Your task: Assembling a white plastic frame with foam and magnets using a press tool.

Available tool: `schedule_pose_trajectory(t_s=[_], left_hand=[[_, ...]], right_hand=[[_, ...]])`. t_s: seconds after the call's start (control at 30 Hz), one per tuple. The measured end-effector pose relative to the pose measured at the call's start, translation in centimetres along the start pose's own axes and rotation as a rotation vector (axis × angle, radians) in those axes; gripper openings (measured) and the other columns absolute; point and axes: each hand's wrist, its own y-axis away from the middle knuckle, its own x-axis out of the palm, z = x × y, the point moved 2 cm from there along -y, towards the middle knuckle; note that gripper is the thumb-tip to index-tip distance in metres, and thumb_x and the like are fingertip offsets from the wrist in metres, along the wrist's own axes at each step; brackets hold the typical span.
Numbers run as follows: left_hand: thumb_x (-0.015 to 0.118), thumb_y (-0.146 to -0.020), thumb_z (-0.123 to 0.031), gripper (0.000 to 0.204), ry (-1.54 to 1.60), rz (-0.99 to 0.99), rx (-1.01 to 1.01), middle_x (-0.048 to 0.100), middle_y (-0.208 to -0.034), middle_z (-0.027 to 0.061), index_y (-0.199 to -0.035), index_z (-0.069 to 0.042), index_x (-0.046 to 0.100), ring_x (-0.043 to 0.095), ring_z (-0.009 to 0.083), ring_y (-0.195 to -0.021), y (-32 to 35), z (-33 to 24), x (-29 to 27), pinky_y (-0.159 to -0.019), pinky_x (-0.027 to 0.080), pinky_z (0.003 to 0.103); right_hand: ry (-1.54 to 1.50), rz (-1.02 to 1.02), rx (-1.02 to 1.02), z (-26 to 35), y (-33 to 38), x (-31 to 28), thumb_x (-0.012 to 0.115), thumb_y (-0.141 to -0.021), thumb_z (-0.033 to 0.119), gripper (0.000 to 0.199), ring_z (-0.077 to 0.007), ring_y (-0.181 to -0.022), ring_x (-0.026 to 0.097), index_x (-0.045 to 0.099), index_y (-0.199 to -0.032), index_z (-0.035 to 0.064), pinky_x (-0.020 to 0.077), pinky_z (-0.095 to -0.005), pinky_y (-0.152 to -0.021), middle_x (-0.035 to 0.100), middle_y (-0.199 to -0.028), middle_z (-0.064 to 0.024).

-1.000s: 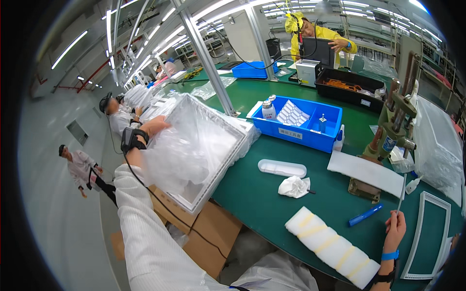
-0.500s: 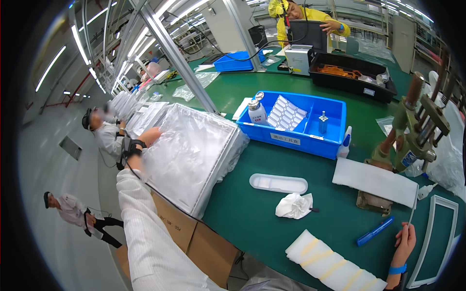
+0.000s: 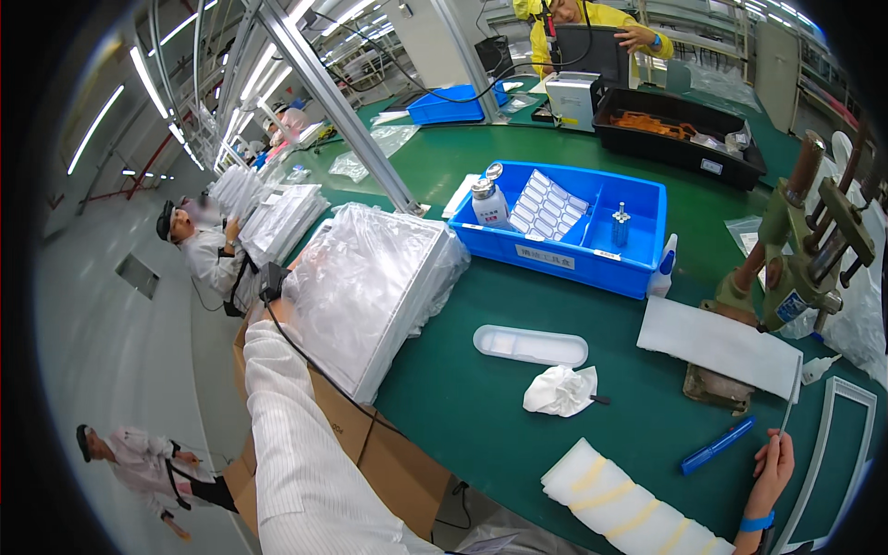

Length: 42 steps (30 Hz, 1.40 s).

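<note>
Right hand (image 3: 775, 457) near the table's right edge, fingers closed on a thin grey rod (image 3: 791, 400), rod tilted, its top just beside the right end of a white foam pad (image 3: 720, 346). Left wrist (image 3: 281, 313) at the left side of a plastic-wrapped white panel (image 3: 370, 277); left hand itself hidden, can't tell how the fingers stand. Panel lies along the table's left edge, open cardboard box (image 3: 393, 462) below it.

Foam pad sits by the base of a green hand press (image 3: 786, 268). Blue marker (image 3: 719, 445) just left of right hand; white rectangular frame (image 3: 869, 421) flat on its other side. Yellow-striped foam strip (image 3: 601, 495) at the table's near edge. Mid-table: crumpled white cloth (image 3: 558, 391), shallow white tray (image 3: 532, 346), blue bin (image 3: 578, 259) behind.
</note>
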Motion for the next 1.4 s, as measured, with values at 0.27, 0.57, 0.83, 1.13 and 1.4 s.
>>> schedule_pose_trajectory(t_s=[0.27,0.57,0.83,1.13,1.4], left_hand=[[0.057,-0.093,-0.022,0.048,-0.029,-0.052,0.132,0.054,-0.131,0.021,-0.13,0.008,0.049,0.053,0.0289,-0.121,-2.3,-0.6,2.0,-0.103,0.04,0.036],[0.053,-0.097,-0.02,0.042,0.022,-0.231,0.297,0.054,-0.132,0.0218,-0.129,0.007,0.051,0.053,0.0303,-0.121,-5.4,1.5,-0.1,-0.105,0.04,0.037],[0.049,-0.1,-0.018,0.037,0.007,-0.718,0.615,0.053,-0.133,0.0224,-0.127,0.007,0.052,0.053,0.0315,-0.122,-0.4,-1.7,1.1,-0.106,0.04,0.039],[0.068,-0.079,-0.028,0.041,-0.061,-0.39,1.561,0.056,-0.128,0.0187,-0.113,-0.006,0.061,0.057,0.0407,-0.117,27.7,-17.7,14.6,-0.099,0.045,0.056],[0.076,-0.077,-0.035,0.07,-0.159,0.233,1.781,0.046,-0.14,0.0157,-0.141,-0.028,0.051,0.049,0.0339,-0.121,35.4,-29.2,28.0,-0.099,0.04,0.048]], right_hand=[[-0.02,-0.017,-0.061,-0.5,1.0,-1.2,0.051,-0.103,0.023,0.024,-0.0009,-0.05,0.035,0.064,-0.105,0.0023,0.0236,-0.0188,-0.045,0.048,-0.064,0.003],[-0.07,0.023,-0.04,2.7,0.1,0.8,0.056,-0.1,0.019,0.021,-0.0017,-0.053,0.042,0.068,-0.105,0.0018,0.0312,-0.02,-0.046,0.057,-0.067,0.0016],[-0.046,0.037,-0.014,2.2,0.8,-1.0,0.057,-0.099,0.019,0.022,-0.0021,-0.054,0.042,0.067,-0.109,0.0015,0.0298,-0.0199,-0.047,0.057,-0.067,0.0016],[0.296,0.07,-0.164,3.5,4.5,-5.3,0.059,-0.096,0.014,0.019,-0.005,-0.056,0.047,0.066,-0.109,0.0022,0.035,-0.0239,-0.05,0.055,-0.063,-0.0006],[0.754,-0.002,-0.285,1.8,6.1,-8.1,0.06,-0.09,0.008,0.017,-0.0389,-0.067,0.061,0.063,-0.106,0.0033,0.0474,-0.044,-0.06,0.065,-0.075,-0.0149]])
